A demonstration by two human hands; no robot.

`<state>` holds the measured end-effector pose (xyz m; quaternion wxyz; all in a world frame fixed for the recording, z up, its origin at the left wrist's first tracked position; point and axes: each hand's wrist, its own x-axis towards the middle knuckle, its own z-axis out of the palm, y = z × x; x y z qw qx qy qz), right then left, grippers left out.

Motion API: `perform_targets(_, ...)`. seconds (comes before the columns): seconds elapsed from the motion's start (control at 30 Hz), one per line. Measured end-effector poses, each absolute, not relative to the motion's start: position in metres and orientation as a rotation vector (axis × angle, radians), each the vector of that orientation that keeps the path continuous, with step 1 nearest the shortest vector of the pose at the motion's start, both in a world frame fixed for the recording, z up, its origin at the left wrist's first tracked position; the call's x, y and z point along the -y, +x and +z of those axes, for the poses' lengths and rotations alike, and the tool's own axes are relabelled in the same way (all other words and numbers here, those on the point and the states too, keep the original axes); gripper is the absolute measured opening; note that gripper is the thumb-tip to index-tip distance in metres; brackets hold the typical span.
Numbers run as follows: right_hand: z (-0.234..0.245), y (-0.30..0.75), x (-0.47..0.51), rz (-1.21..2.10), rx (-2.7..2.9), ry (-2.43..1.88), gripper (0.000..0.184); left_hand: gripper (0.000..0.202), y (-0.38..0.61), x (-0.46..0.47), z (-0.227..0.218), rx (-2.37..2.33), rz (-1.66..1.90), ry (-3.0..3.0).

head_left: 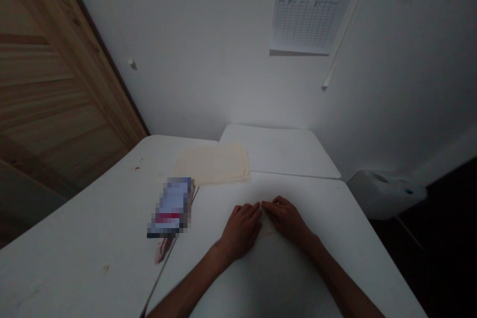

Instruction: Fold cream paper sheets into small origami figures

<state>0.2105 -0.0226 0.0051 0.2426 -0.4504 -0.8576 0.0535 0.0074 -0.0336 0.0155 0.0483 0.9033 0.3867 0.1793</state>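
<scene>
My left hand [243,228] and my right hand [286,218] meet over the white table, fingertips almost touching. The fingers of both are bent and pressed together on a thin pale sheet [267,229], which lies between them on the tabletop. It looks like a small piece of paper, but its upper part is hidden under my fingers, and its edges barely stand out from the white surface. Farther off, to the left of my hands, a few flat cream-coloured sheets [212,163] lie on top of each other.
A blurred-out flat rectangular object [173,203] rests on a pink item [161,249] beside the seam between the tables. A printed chart [311,20] hangs on the wall ahead. Right of the table stands a white plastic canister [383,194]; a wooden door [55,74] is at left.
</scene>
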Motion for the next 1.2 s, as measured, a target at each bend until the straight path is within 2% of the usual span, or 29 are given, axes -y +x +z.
perform_targets(0.27,0.011,0.209,0.026,0.065,2.418,-1.330,0.038,0.032,0.006,0.036,0.016,-1.175,0.520,2.809)
perform_targets(0.5,0.015,0.219,0.032,0.065,2.387,-1.495,0.045,0.016,0.017,0.024,0.016,-1.078,0.494,2.924)
perform_targets(0.87,0.006,0.229,0.026,0.123,2.274,-1.412,0.034,0.028,0.017,0.014,0.017,-0.929,0.435,2.885)
perform_targets(1.2,0.007,0.241,0.036,-0.023,2.380,-1.360,0.025,0.040,0.021,0.009,0.024,-0.893,0.416,2.881)
